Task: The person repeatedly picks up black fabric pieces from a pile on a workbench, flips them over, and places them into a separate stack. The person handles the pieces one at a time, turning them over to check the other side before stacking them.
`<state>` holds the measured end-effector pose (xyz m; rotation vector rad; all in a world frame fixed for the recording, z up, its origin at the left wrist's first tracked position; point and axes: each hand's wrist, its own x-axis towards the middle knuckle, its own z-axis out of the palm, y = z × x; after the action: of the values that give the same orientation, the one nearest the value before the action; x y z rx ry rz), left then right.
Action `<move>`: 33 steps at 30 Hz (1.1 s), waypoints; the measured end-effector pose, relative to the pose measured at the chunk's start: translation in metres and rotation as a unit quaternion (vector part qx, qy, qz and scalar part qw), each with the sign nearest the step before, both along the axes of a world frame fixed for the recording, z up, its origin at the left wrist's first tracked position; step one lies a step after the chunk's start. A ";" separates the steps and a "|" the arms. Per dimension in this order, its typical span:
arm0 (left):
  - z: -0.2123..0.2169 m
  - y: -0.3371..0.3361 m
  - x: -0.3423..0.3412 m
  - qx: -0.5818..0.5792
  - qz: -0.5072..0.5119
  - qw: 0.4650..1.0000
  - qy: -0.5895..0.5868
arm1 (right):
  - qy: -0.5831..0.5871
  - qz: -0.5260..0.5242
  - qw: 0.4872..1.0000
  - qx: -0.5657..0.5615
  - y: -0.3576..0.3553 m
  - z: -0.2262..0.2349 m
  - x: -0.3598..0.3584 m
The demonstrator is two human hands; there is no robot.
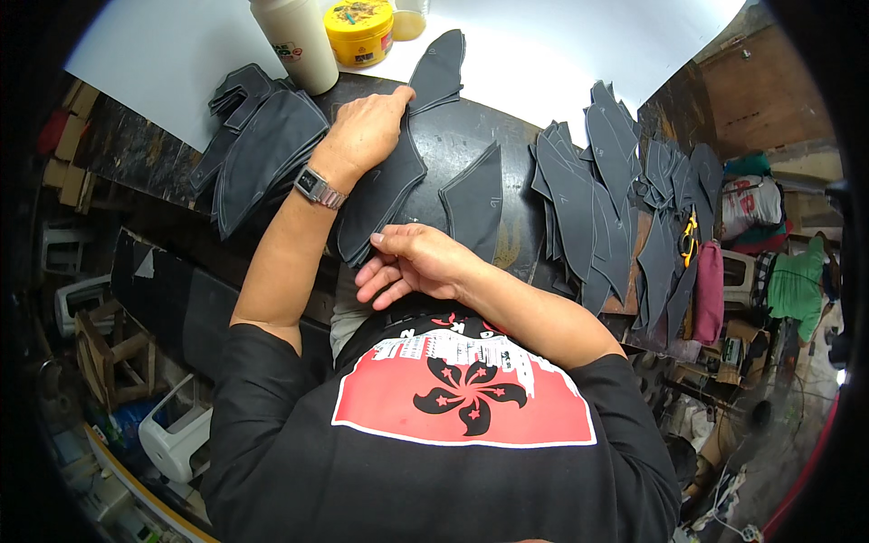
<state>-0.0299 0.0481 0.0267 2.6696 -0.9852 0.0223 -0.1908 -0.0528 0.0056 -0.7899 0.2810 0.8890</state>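
A stack of black cut pieces [385, 185], flat and leather-like with pale marked lines, lies lengthwise in front of me. My left hand [369, 131], with a wristwatch, reaches across its left side. Its fingers are closed on the stack's edge near the narrow middle, just below the far curved end [439, 65]. At the near end of the stack is my right hand [421, 261], palm turned up and fingers loosely apart. Its thumb tip meets the near edge; no piece shows held between the fingers. A smaller pointed black piece [475, 201] lies to the right.
More black pieces [262, 154] are piled at left, and several larger piles [584, 195] at right. Yellow-handled scissors [689, 237] rest on the far-right pile. A pale bottle [296, 45] and a yellow tub [359, 33] stand at the back. Stools [178, 430] are below left.
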 end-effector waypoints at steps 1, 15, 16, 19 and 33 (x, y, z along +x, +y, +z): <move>0.002 0.000 -0.004 0.000 0.009 1.000 0.002 | -0.007 0.019 1.000 -0.006 -0.002 0.004 -0.002; -0.010 -0.039 -0.090 -0.127 -0.096 0.986 0.045 | -0.463 -0.109 0.551 -0.686 -0.086 0.008 -0.041; -0.011 -0.043 -0.090 -0.124 -0.093 0.987 0.051 | -0.460 -0.121 0.575 -0.666 -0.088 0.005 -0.041; -0.012 -0.048 -0.079 -0.127 -0.074 0.979 0.141 | -0.411 -0.161 0.652 -0.616 -0.093 0.001 -0.041; 0.005 -0.018 -0.088 -0.429 -0.052 0.880 0.198 | -0.369 -0.268 0.821 -0.344 -0.082 0.009 -0.033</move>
<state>-0.1179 0.0299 0.0319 1.7116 -0.7354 -0.0884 -0.2239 -0.1345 0.0141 -1.5662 0.1077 -0.1315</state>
